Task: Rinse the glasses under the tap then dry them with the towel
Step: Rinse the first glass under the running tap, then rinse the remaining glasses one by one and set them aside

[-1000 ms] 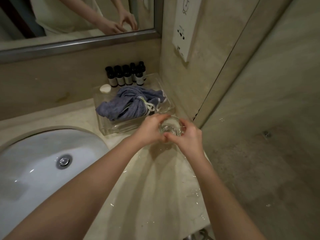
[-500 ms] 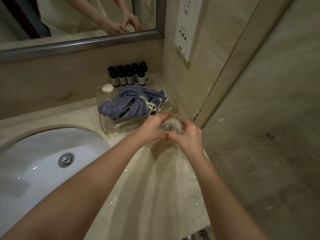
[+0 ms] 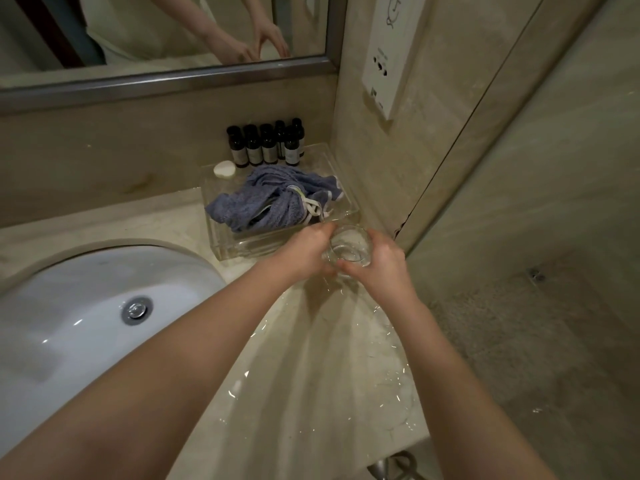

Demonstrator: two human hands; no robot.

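Head-camera view of a marble vanity counter [image 3: 311, 393], its surface flecked with water, where a person stands over a white basin [image 3: 86, 306] at the left with both bare arms stretched forward. Behind the basin's far right edge sits a clear tray [image 3: 346, 202] holding a crumpled blue towel [image 3: 270, 199], a row of dark bottles [image 3: 266, 145] and a small white soap [image 3: 224, 168]. Just in front of the tray, at the counter's back right corner, the left hand [image 3: 304, 249] and right hand [image 3: 381, 259] cup one clear glass [image 3: 349, 245] between them, fingers curled round its wall from either side. The glass stands upright, mouth open to the camera, its base bright and its rim thin; whether it rests on the counter or hangs just above cannot be told. No tap shows. The risk, as it appears: wet glass against wet marble, near the counter's edge beside the shower floor, could slip from damp fingers or knock the tray as the towel is reached for.
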